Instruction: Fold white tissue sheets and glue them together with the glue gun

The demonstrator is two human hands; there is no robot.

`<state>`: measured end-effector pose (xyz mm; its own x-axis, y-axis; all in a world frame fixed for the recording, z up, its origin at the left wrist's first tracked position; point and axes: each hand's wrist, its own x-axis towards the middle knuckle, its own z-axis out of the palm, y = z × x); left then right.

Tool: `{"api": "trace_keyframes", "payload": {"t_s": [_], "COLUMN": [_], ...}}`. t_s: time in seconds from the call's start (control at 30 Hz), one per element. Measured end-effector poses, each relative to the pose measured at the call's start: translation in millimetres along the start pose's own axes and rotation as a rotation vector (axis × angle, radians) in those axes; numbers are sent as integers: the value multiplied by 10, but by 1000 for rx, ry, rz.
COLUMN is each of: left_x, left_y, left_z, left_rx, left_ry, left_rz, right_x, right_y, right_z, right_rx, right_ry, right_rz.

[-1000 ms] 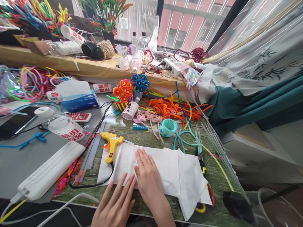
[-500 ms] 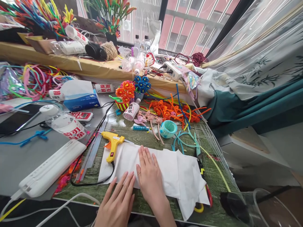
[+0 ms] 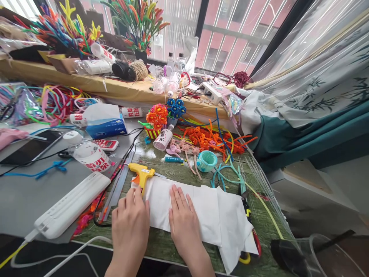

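Note:
My right hand (image 3: 184,219) lies flat on a folded white tissue (image 3: 207,207), its fingers straight and close together. At the tissue's left end is a yellow hot glue gun (image 3: 142,171) with an orange trigger, its nozzle pointing left. My left hand (image 3: 131,221) has its fingers bent over the lower end of the gun's handle, which they cover. Pliers or scissors with red and yellow handles (image 3: 256,242) stick out from under the tissue's right end. A turquoise ring-shaped pot (image 3: 206,161) stands behind the tissue.
Behind lie orange pipe-cleaner pieces (image 3: 201,136), a small flower pot (image 3: 155,121) and a tipped bottle (image 3: 163,139). To the left are a white power strip (image 3: 72,206), a water bottle (image 3: 89,154) and a tissue pack (image 3: 106,125). A clear plastic cup (image 3: 319,254) is at lower right.
My left hand has gone from lying flat at the tissue's front edge up and left to the glue gun's handle, fingers curling. My right hand stays on the tissue. The view has shifted slightly.

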<state>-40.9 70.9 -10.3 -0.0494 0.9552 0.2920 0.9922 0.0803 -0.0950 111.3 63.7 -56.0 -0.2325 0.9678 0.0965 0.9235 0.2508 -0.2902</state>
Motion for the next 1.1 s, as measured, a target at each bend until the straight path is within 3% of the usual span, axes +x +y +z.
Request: {"api": "trace_keyframes", "payload": {"t_s": [0.1, 0.27, 0.53, 0.8, 0.93, 1.1], "left_x": [291, 468, 408, 315, 267, 243], "left_y": [54, -15, -224, -406, -464, -619], "left_z": [-10, 65, -9, -233, -362, -526], "left_rx": [9, -71, -193, -436, -518, -439], "left_ry": [-95, -31, 205, 300, 328, 410], "left_rz": [-94, -18, 121, 238, 236, 186], "right_x": [19, 71, 130, 272, 339, 350], "right_y": [6, 4, -185, -732, -748, -690], "right_z": [21, 36, -3, 168, 118, -10], "right_rx": [15, 49, 117, 289, 240, 261], "right_ry": [10, 65, 99, 80, 69, 52], "right_rz": [3, -18, 10, -243, -234, -190]}}
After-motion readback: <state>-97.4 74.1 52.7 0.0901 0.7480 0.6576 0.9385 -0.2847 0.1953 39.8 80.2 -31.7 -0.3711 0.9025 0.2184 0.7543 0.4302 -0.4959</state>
